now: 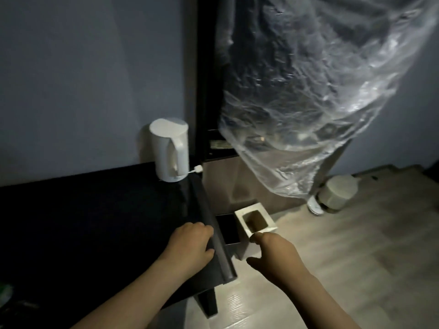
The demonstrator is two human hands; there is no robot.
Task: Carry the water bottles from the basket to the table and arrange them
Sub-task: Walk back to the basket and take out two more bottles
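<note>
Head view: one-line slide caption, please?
Left hand on dark table edge, right hand beside white bin; no bottles visible.

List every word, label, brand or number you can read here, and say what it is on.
None can be read.
Kettle: plain white, no marking shows.
White box: no print shows.
Strip on the dark shelf behind the plastic sheet: possibly a label, too blurred to read.

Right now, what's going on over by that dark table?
A person leans over the dark table. Their left hand rests at its right edge, holding nothing. Their right hand reaches down to the white square container on the floor beside a black one, fingers open, nothing in its grip. A white kettle stands at the table's back corner. No water bottles are visible.
</note>
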